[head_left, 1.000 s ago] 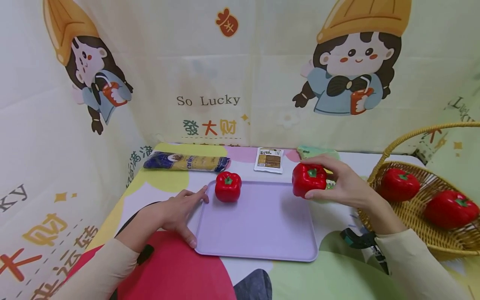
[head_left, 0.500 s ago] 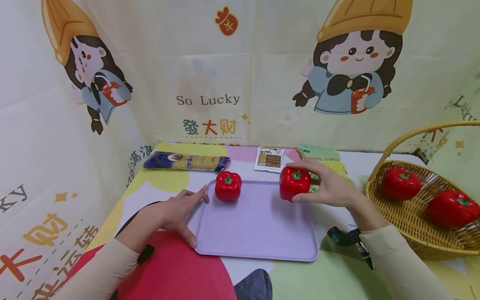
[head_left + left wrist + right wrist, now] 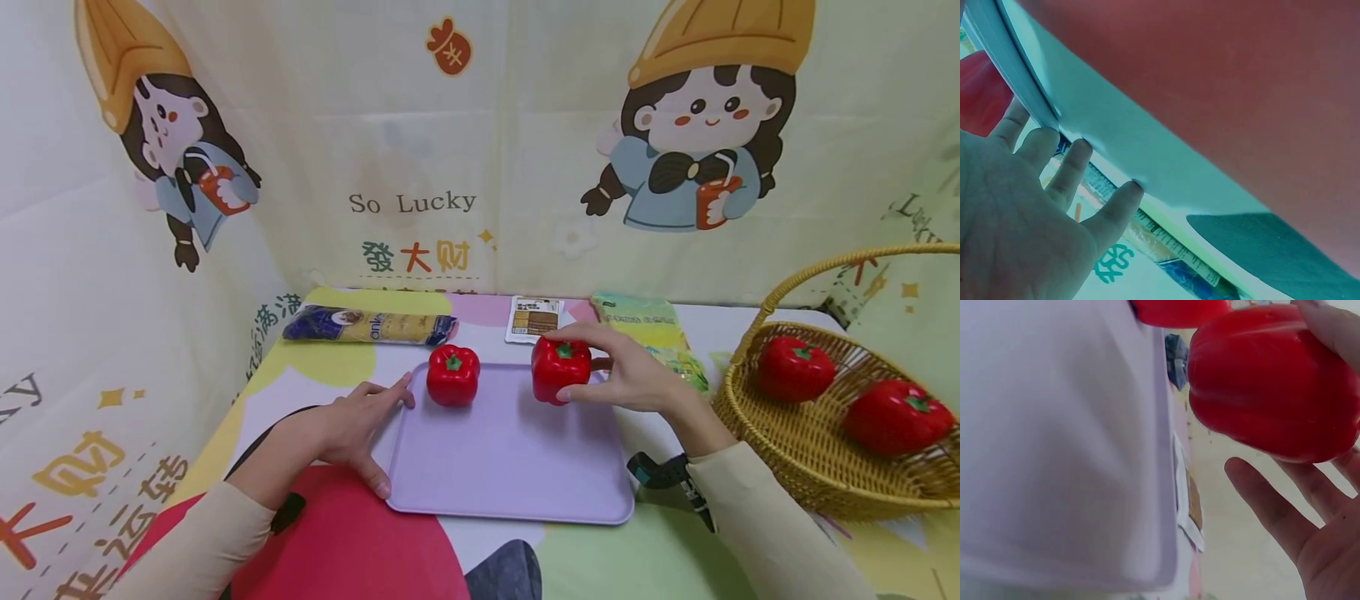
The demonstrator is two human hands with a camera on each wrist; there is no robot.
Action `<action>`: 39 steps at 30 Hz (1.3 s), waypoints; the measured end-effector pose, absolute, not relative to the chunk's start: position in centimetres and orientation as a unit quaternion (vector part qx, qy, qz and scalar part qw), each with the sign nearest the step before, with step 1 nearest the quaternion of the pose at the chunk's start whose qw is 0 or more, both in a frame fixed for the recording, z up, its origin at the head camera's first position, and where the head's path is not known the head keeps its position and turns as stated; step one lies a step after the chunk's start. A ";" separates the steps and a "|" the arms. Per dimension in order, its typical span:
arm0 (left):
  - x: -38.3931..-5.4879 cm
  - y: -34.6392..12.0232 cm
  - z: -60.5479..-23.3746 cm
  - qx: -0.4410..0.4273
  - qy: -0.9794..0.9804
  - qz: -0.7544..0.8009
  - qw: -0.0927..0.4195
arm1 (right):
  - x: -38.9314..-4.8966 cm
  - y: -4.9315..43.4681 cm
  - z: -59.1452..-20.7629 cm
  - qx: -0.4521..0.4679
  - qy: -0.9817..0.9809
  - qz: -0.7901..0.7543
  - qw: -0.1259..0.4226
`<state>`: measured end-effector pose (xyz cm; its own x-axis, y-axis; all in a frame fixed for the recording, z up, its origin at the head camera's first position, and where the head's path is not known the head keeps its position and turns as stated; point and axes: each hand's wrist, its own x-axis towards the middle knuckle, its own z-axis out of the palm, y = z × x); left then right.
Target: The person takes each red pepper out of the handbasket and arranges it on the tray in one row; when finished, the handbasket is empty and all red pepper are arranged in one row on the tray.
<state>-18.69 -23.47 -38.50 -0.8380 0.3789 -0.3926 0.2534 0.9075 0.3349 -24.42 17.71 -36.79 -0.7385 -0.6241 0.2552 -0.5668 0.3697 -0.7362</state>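
Note:
My right hand (image 3: 637, 371) grips a red bell pepper (image 3: 550, 371) with a green stem between thumb and fingers. In the right wrist view this bell pepper (image 3: 1266, 381) hangs above the surface of the lilac tray (image 3: 510, 467), toward its back edge. Another red bell pepper (image 3: 453, 383) sits upright in the tray's back left corner. My left hand (image 3: 345, 433) lies at the tray's left edge, fingers spread, thumb near the front corner. In the left wrist view the fingertips of this hand (image 3: 1022, 212) are by the tray rim (image 3: 1013, 69) and the tablecloth.
At right stands a wicker basket (image 3: 757, 442) with a tall handle, holding two red bell peppers (image 3: 896, 417). Along the back lie a blue and yellow long packet (image 3: 371, 325), a small white and brown packet (image 3: 521, 321) and a green-yellow bag (image 3: 652, 329). A cloth wall (image 3: 547, 183) rises behind.
My right hand has carried its bell pepper leftward over the tray, closer to the other bell pepper there. The left hand has stayed at the tray's edge.

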 end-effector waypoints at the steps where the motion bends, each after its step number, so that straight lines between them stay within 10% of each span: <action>1: -18.7 -23.5 -38.5 0.166 0.949 0.136 0.230 | -24.4 17.5 -36.9 -0.363 0.826 -0.430 0.033; 39: -18.6 -23.5 -38.5 0.173 0.952 0.119 0.222 | -25.5 11.8 -37.8 -0.410 0.813 -0.409 0.057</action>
<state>-18.58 -23.53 -38.50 -0.8419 0.3821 -0.3811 0.2768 0.9120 0.3028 -25.54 11.83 -37.82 -0.6573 -0.7135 0.2426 -0.6197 0.3286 -0.7127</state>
